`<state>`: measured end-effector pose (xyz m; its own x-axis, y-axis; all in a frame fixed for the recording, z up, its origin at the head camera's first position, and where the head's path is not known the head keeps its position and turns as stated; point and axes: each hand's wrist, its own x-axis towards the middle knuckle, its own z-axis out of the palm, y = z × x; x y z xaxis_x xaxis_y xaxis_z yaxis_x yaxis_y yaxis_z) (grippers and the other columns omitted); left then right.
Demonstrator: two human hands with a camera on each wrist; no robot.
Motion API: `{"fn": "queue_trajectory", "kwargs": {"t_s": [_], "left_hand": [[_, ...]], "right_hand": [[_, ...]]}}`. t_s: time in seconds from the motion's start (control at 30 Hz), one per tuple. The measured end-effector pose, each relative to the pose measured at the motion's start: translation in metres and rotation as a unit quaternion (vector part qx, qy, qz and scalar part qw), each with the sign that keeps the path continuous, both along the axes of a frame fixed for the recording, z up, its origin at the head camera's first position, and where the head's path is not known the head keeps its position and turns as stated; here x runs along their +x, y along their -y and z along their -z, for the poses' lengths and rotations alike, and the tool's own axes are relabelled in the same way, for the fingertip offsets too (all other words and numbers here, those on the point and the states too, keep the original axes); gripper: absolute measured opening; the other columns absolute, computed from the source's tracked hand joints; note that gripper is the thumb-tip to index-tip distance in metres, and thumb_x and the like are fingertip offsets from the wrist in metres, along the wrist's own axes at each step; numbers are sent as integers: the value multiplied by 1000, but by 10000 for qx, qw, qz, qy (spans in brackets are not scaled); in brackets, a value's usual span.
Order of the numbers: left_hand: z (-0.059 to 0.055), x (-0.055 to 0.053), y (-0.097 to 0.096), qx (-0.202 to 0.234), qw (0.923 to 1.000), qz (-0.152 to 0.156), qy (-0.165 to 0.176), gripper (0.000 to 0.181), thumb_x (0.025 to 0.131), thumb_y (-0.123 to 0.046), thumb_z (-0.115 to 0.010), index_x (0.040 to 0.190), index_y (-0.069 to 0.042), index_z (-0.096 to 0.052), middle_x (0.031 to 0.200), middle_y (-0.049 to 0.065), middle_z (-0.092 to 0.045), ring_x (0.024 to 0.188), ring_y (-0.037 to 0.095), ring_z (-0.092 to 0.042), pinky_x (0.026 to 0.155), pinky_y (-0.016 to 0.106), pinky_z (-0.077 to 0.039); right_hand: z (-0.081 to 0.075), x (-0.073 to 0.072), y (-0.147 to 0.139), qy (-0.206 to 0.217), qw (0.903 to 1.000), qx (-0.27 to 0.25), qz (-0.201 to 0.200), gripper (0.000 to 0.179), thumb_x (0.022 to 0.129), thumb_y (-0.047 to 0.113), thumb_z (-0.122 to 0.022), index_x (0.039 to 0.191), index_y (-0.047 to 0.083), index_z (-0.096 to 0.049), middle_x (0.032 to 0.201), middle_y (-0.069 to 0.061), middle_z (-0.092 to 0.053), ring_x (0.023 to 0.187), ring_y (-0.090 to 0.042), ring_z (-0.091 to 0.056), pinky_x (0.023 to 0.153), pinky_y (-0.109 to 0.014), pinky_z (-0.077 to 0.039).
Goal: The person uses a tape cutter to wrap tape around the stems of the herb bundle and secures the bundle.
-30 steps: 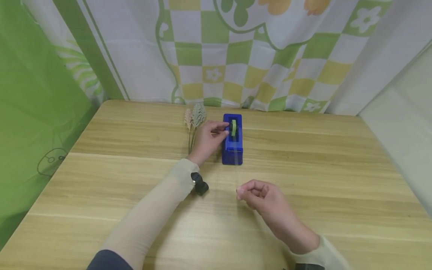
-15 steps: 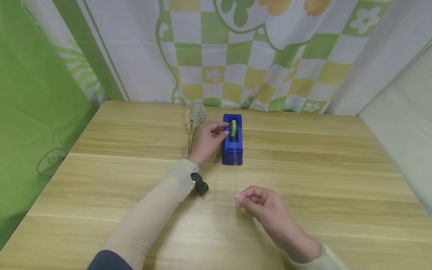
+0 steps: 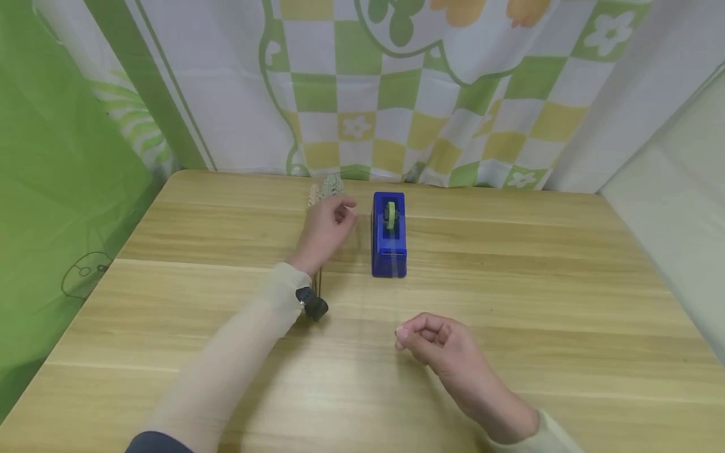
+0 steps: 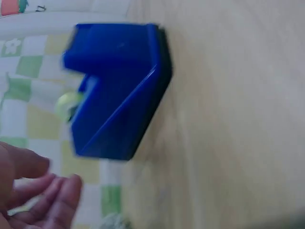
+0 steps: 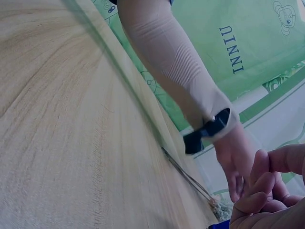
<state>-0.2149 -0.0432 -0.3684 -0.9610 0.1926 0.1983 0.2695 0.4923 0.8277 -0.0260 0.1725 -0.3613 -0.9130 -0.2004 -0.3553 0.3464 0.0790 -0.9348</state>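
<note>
A blue tape dispenser (image 3: pixel 389 259) stands upright near the back of the table, a yellow-green roll of tape (image 3: pixel 391 216) in its top. From its front a faint strip of clear tape (image 3: pixel 395 267) runs toward my right hand (image 3: pixel 455 362), whose thumb and index finger pinch the tape's end above the table. My left hand (image 3: pixel 324 229) is left of the dispenser, apart from it, with loosely bent fingers and nothing between them. In the left wrist view a gap shows between this hand (image 4: pixel 43 198) and the dispenser (image 4: pixel 116 88).
Dried-looking flower stems (image 3: pixel 333 184), pale pink and grey-green, lie left of the dispenser, partly hidden under my left hand and wrist. A patterned green, white and yellow curtain (image 3: pixel 357 94) hangs behind the back edge of the wooden table (image 3: pixel 538 283).
My left hand has come off the dispenser's side and moved left over the flower stems. The right hand has drawn slightly toward the front, then stayed still. The dispenser has kept its place.
</note>
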Motion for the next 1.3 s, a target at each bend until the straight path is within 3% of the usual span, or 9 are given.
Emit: {"fn": "queue_trajectory", "kwargs": {"t_s": [0.1,0.23,0.27,0.37,0.43,0.5,0.6,1.0,1.3], "left_hand": [[-9,5,19,-461,9986,-96,227,26,102,-11,-62,123,4,-69,107,20,-75,90,30,-71,78,37,-60],[-15,13,39,-1049,9916,-24,757,33,104,-17,-62,126,8,-65,113,23,-73,92,31,-71,78,39,-60],[-14,14,43,-1184,9892,16,864,33,103,-17,-63,123,9,-66,106,21,-73,85,28,-70,74,36,-60],[-9,14,49,-1453,9818,92,1223,23,101,-18,-67,91,3,-67,75,8,-64,62,17,-58,56,28,-50],[-4,13,50,-1619,9759,141,1459,34,100,-19,-69,70,-7,-56,59,-3,-47,51,10,-41,47,23,-36],[0,12,49,-1772,9697,147,1676,47,100,-20,-69,60,-15,-43,53,-8,-35,49,9,-33,46,23,-30],[3,11,48,-1963,9627,156,1854,52,99,-21,-68,56,-17,-40,51,-9,-34,47,8,-31,45,22,-29],[10,2,41,-2058,9552,-59,2125,47,95,-11,-67,55,-15,-42,50,-7,-35,47,10,-35,45,23,-34],[14,2,48,-1524,9633,-149,2206,49,97,-11,-62,52,-16,-44,46,-7,-43,44,9,-37,44,22,-34]], "right_hand": [[1,0,0,-16,10000,10,-17,7,100,17,-69,98,10,-67,85,11,-73,77,-6,-57,72,-20,-48],[1,-1,0,-25,10000,25,-30,7,100,16,-69,98,10,-67,85,12,-73,78,-7,-58,72,-20,-48],[1,-1,0,-19,10000,31,-29,6,100,16,-69,98,10,-68,85,12,-73,79,-7,-59,73,-20,-48],[1,-1,-1,-29,10000,37,-36,6,100,16,-68,98,10,-68,86,12,-73,78,-7,-58,72,-20,-48],[1,-1,-1,-31,10000,42,-37,7,101,16,-68,98,10,-67,86,12,-73,78,-6,-57,72,-20,-48],[1,-1,-2,-40,10000,34,-51,7,101,17,-67,97,11,-67,86,12,-73,78,-6,-57,72,-20,-47],[1,-1,-3,-40,10000,17,-69,7,101,17,-67,98,11,-67,86,12,-73,79,-6,-57,72,-20,-48],[2,0,-2,-22,10000,-2,11,8,100,16,-68,98,9,-68,85,11,-73,74,-5,-55,68,-19,-46],[3,0,-2,-25,10000,44,35,8,100,15,-68,97,8,-68,84,11,-73,75,-6,-55,69,-19,-46]]}}
